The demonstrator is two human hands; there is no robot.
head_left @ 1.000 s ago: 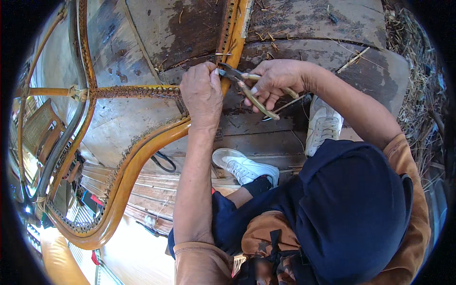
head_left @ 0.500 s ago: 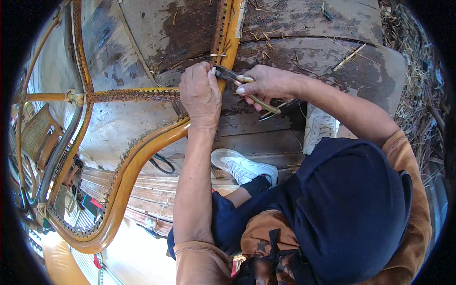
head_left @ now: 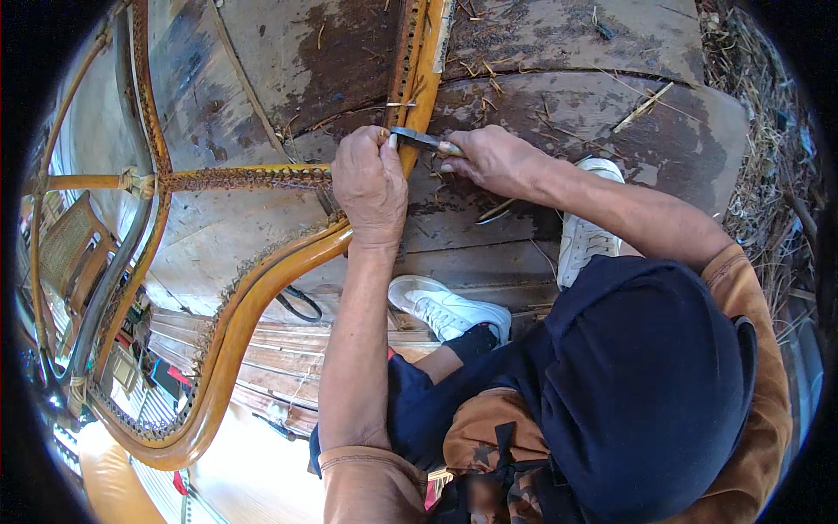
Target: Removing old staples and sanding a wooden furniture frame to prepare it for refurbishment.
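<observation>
My left hand [head_left: 370, 185] is closed at a joint of a varnished orange-brown, bent rattan or cane furniture frame [head_left: 262, 293]. Its thumb and forefinger pinch close to the pliers' tip; what they hold is hidden. My right hand [head_left: 496, 159] grips a pair of pliers [head_left: 417, 138] with dark metal jaws. The jaws lie across the upright pole of the frame, right by my left thumb. A thin pale pin or strip [head_left: 401, 105] crosses that pole just beyond my hands. Rows of small holes and dark lacing run along the frame's bars.
Beneath the frame lie worn, stained wooden boards [head_left: 559, 105] with scattered straw bits. Dry fibres [head_left: 777, 166] heap up at the right edge. My white shoes [head_left: 449, 307] rest on the boards. A woven-back chair [head_left: 70, 244] stands at far left, and a dark cord loop [head_left: 299, 303] lies near the curved bar.
My right hand has turned over the pliers, so their spread handles are now mostly hidden in my fist. The jaws lie flatter across the pole. My left hand has barely shifted.
</observation>
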